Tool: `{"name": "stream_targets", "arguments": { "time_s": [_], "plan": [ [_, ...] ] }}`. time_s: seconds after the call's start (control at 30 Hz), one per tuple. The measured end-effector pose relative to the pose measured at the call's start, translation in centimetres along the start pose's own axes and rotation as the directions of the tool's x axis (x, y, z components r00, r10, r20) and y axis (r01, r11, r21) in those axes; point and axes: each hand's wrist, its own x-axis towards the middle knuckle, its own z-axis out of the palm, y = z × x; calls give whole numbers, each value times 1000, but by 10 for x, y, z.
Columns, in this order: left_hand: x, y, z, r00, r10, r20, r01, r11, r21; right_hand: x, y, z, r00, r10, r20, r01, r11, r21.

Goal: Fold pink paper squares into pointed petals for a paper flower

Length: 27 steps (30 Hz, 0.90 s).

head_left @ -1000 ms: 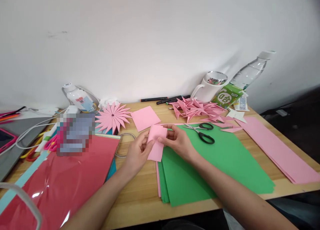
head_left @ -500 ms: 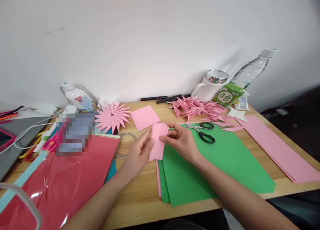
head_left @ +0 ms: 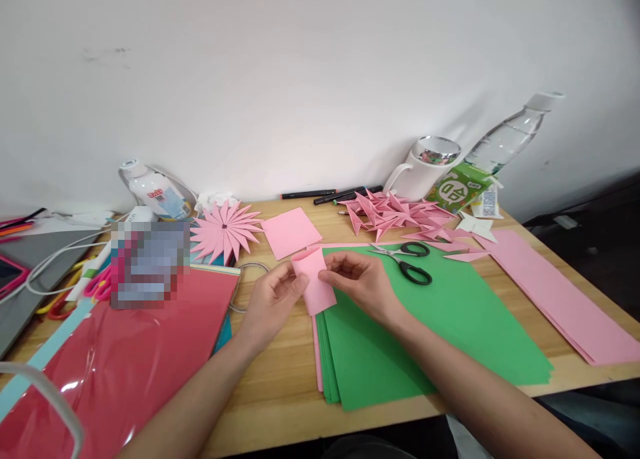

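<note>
A small piece of pink paper (head_left: pixel 316 287), bent over into a loop at its top, is held up between both hands above the table. My left hand (head_left: pixel 274 298) pinches its left edge, thumb in front and fingers behind. On the right edge, my right hand (head_left: pixel 363 282) grips the same paper between thumb and fingertips. Just behind lies a flat pink paper square (head_left: pixel 291 233). Black-handled scissors (head_left: pixel 407 259) rest with blades apart on the stack of green paper (head_left: pixel 430 332), beyond my right hand. A pink folded-paper pinwheel (head_left: pixel 225 226) lies behind my left hand.
Folded pink paper pieces (head_left: pixel 395 212) are heaped by a white mug (head_left: pixel 425 169). A clear bottle (head_left: pixel 515 132) and green box (head_left: pixel 460 187) stand at the back right. Long pink strips (head_left: pixel 560 299) lie right; a red glossy packet (head_left: pixel 145 359) lies left.
The pink paper's top has been curled into a loop, and its lower end has swung right. My left hand has shifted slightly with it; both hands keep hold.
</note>
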Motion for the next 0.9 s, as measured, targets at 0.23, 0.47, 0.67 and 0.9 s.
{"name": "stream_targets", "arguments": {
  "time_s": [0.23,0.47,0.67,0.9],
  "plan": [
    [1,4,-1,996,-31,-79,29,999,-31,-3,-3,3,999,35,33,-35,999,-6],
    [0,4,1,989,-72,-131,65,996,-57,-3,-5,3,997,65,40,-65,998,-8],
    [1,5,-3,984,-25,-174,20,999,-28,-5,-5,2,987,107,122,-105,994,-21],
    [1,9,-8,989,-24,-149,51,983,177,-7,-4,3,962,177,210,-169,984,-57]
  ]
}}
